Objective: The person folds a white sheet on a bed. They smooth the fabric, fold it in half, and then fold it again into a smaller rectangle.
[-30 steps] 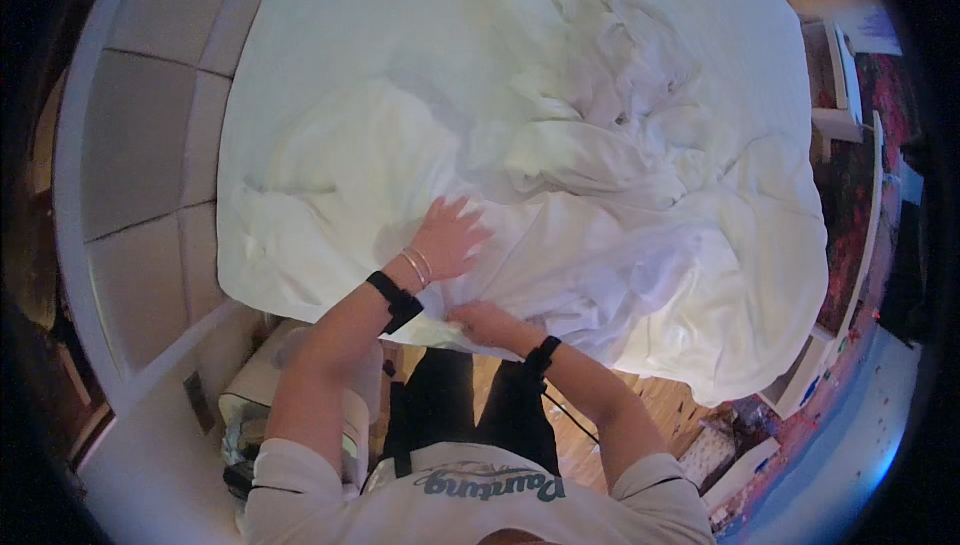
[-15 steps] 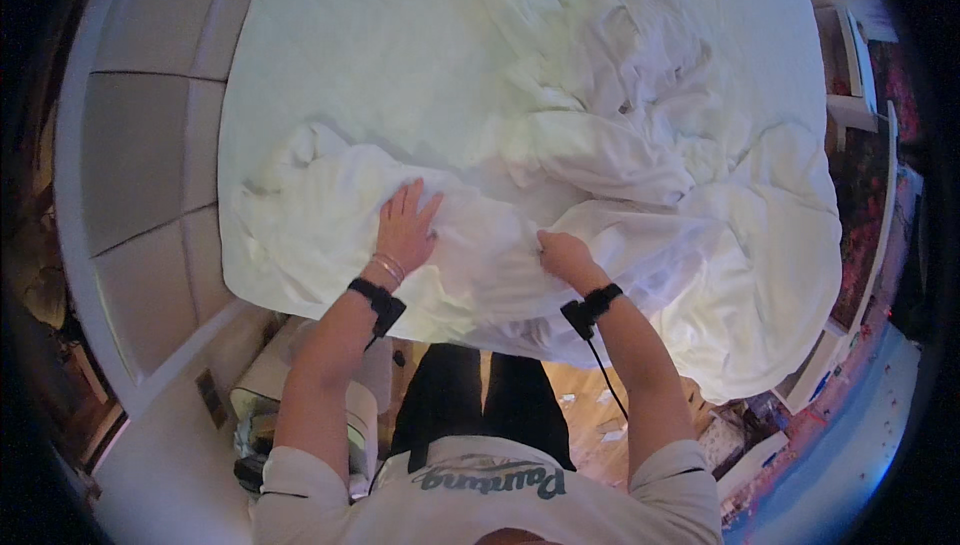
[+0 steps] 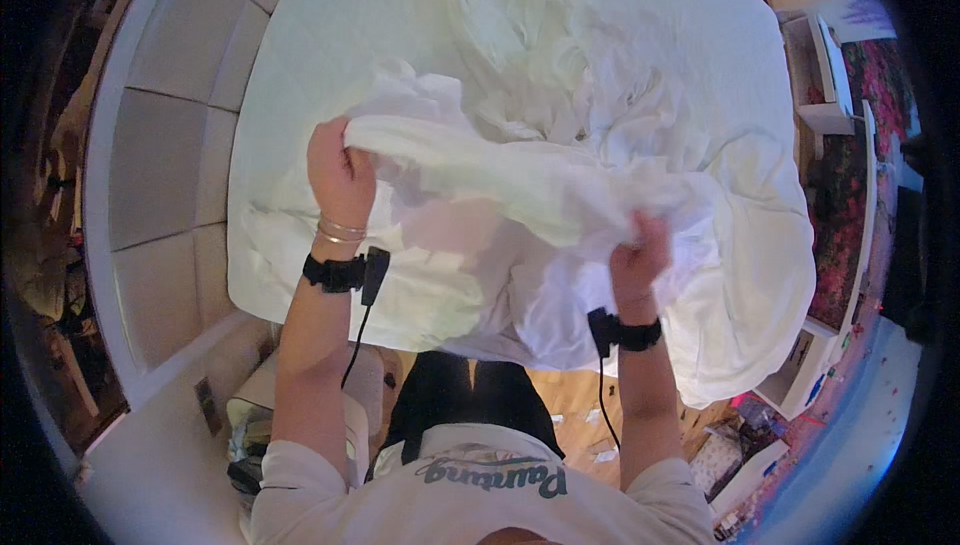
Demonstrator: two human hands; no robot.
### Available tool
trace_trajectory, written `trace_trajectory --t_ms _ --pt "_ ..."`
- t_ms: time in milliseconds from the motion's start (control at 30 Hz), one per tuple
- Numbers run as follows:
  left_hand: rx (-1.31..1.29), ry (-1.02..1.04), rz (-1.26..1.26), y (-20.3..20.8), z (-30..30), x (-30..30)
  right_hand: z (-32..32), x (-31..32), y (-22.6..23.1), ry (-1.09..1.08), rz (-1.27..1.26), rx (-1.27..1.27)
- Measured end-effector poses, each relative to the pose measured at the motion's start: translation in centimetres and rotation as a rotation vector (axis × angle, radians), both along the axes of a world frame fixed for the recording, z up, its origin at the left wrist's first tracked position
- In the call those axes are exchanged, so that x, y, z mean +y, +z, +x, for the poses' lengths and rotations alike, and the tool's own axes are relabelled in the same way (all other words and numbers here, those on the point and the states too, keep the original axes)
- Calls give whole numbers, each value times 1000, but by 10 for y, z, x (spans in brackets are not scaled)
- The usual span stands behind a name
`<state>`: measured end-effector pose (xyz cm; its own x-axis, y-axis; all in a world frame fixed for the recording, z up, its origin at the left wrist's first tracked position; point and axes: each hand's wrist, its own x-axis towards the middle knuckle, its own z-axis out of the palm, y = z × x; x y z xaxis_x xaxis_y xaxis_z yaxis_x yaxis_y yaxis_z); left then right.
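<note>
A thin white bed sheet [image 3: 500, 170] is lifted and stretched between my two hands above the bed, its lower part hanging in loose folds. My left hand [image 3: 340, 170] is closed round its edge on the left, fingers curled in and knuckles up. On the right, my right hand [image 3: 642, 250] is closed on the same cloth, a little lower and nearer to me; motion smears its fingertips. Beyond the sheet, crumpled white bedding [image 3: 600, 65] lies heaped toward the middle and right of the bed.
The mattress [image 3: 340, 35] has a pale fitted cover. A padded grey headboard [image 3: 165, 170] runs along the left. White shelving [image 3: 825, 75] stands on the right. Behind my legs are a light bin-like container [image 3: 250, 415] and wooden floor [image 3: 575, 405] with scraps on it.
My left hand lay spread flat on the cloth and is now closed on it, raised and farther left. My right hand has moved right, and the sheet has come up off the bed.
</note>
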<state>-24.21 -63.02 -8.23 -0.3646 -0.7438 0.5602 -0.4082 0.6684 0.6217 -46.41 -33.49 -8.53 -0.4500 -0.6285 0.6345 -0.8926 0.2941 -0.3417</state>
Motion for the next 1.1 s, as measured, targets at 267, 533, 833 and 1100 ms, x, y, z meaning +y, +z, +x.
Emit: trace_trajectory --t_ms 267,533,833,1100 --pt "-1295 -747 491 -106 131 90 89 80 -106 286 1268 -881" --pt "-897 -313 340 -143 106 91 41 -19 -135 -84 723 -441" --pt "-1283 -435 696 -198 75 96 124 56 -154 300 1319 -677" --pt "-223 244 847 -141 113 14 -23 84 -76 -328 206 -939"
